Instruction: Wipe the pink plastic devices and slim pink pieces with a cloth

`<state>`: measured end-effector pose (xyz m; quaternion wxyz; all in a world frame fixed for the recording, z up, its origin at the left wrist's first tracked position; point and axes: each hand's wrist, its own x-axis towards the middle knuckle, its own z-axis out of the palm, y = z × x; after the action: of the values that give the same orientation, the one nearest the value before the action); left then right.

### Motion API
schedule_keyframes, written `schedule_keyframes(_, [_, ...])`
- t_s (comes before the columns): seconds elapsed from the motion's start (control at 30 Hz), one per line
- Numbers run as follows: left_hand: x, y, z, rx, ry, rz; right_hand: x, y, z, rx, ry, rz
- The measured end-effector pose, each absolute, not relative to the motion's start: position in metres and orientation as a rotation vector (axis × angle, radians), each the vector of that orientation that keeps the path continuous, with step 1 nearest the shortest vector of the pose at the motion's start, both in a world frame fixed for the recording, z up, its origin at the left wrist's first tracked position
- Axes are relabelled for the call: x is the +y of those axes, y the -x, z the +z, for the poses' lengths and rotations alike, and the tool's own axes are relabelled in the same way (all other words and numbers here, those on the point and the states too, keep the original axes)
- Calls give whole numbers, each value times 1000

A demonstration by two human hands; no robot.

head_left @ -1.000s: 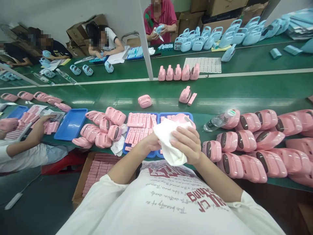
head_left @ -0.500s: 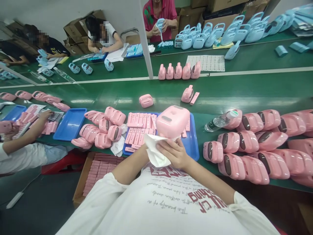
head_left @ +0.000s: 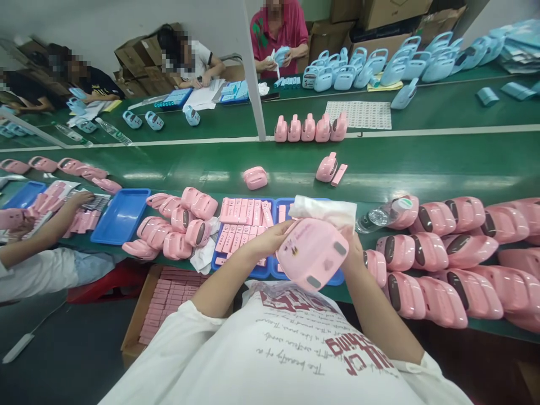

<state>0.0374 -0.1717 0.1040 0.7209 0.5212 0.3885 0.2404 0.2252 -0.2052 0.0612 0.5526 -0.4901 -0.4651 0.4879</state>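
Observation:
A rounded pink plastic case (head_left: 310, 256), with a small printed picture and two grey pads on its face, is raised before my chest. My left hand (head_left: 273, 239) grips its left edge, with the fingers partly hidden behind it. At its right side is my right hand (head_left: 354, 253), closed on the case's edge and a white cloth (head_left: 324, 208). The cloth spreads along the case's far side. Below and beyond the case lie two blue trays (head_left: 272, 211). The left one holds rows of pink strip-shaped parts (head_left: 244, 211); the right one is partly covered by the case.
Many pink cases (head_left: 430, 247) crowd the bench at right, beside a clear bottle (head_left: 375, 218). More pink cases (head_left: 181, 216) are heaped at left. A carton (head_left: 137, 326) of pink parts stands below. A co-worker's arm (head_left: 54, 225) reaches in at far left; others sit opposite.
The pink case has turned over, its printed face now showing. My left hand has come out from behind the cloth to the left edge; my right hand and the cloth have moved right and away.

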Motion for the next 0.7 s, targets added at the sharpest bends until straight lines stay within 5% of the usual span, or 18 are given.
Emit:
schedule_keyframes(0.37, [-139, -38, 91, 1119, -2291, -45, -155, -234, 64, -2108, 1474, 994])
schedule_keyframes(0.7, [-52, 13, 39, 1705, -2001, 377, -51, -237, 42, -1798, 1895, 1099])
